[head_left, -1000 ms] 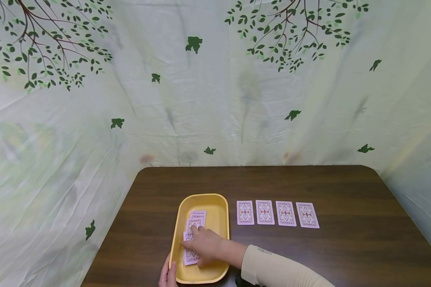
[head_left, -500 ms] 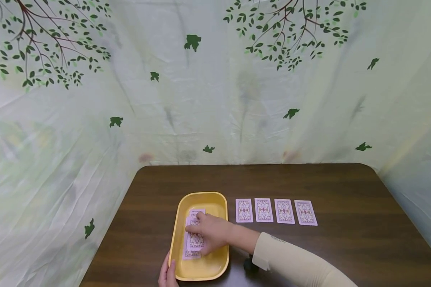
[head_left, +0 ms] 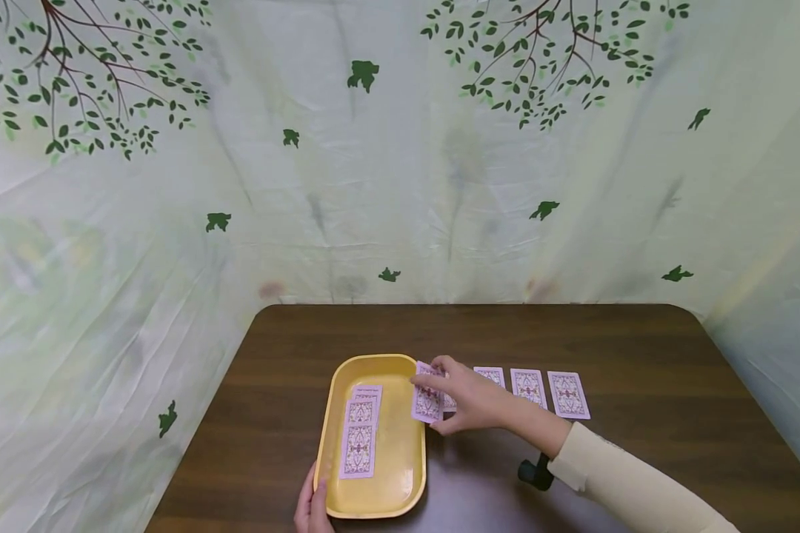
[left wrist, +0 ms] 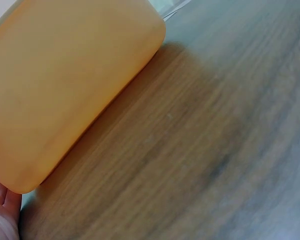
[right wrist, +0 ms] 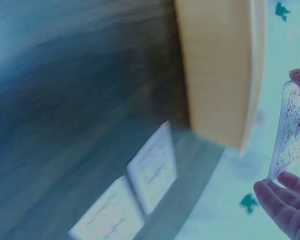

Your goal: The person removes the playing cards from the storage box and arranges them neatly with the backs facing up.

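Observation:
My right hand [head_left: 470, 400] pinches a playing card [head_left: 427, 403] between thumb and fingers. The card is raised over the right rim of a yellow tray [head_left: 400, 459], its patterned purple back showing in the head view. In the right wrist view, the same card [right wrist: 292, 125] is cut off by the frame edge. Inside the tray lie several overlapping cards [head_left: 358, 451], backs up. My left hand [head_left: 312, 507] grips the tray's near left rim; in the left wrist view only part of this hand [left wrist: 4, 212] shows below the tray's corner.
Right of the tray, several face-down cards [head_left: 528, 386] form a row on the brown wooden table [head_left: 640, 459]. My right hand partly covers the row's leftmost card [head_left: 450, 403]. A leaf-printed white curtain [head_left: 400, 185] hangs behind the table.
My right hand has picked up a card from the tray and carried it right, to the tray's right rim. The left hand has stayed at the tray's rim.

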The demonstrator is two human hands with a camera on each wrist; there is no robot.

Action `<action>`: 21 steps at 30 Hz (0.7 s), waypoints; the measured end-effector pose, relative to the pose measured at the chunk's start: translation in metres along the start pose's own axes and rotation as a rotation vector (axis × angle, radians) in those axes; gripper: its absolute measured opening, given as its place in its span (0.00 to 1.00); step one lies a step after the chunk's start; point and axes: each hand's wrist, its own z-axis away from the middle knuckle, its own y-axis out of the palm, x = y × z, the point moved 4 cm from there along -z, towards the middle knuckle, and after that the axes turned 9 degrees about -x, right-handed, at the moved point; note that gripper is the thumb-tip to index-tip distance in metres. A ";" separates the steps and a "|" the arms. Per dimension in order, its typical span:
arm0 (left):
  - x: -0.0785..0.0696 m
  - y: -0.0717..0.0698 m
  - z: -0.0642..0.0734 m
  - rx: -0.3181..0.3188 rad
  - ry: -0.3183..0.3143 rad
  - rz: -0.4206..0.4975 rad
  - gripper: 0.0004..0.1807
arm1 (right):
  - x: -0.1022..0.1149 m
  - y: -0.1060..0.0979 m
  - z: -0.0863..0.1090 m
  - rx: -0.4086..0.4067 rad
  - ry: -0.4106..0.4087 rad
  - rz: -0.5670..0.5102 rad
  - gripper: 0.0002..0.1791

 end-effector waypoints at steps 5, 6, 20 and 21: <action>-0.001 0.001 0.001 -0.011 0.000 -0.014 0.14 | -0.012 -0.007 0.026 -0.045 -0.004 0.018 0.39; -0.001 0.001 0.002 -0.010 0.000 -0.018 0.15 | -0.014 -0.007 0.031 -0.050 -0.006 0.019 0.39; 0.000 0.001 0.002 -0.002 0.011 0.022 0.15 | -0.010 0.027 0.081 0.173 -0.013 0.014 0.39; 0.001 0.001 0.002 -0.002 0.005 0.017 0.15 | -0.008 0.030 0.084 0.174 -0.030 0.014 0.39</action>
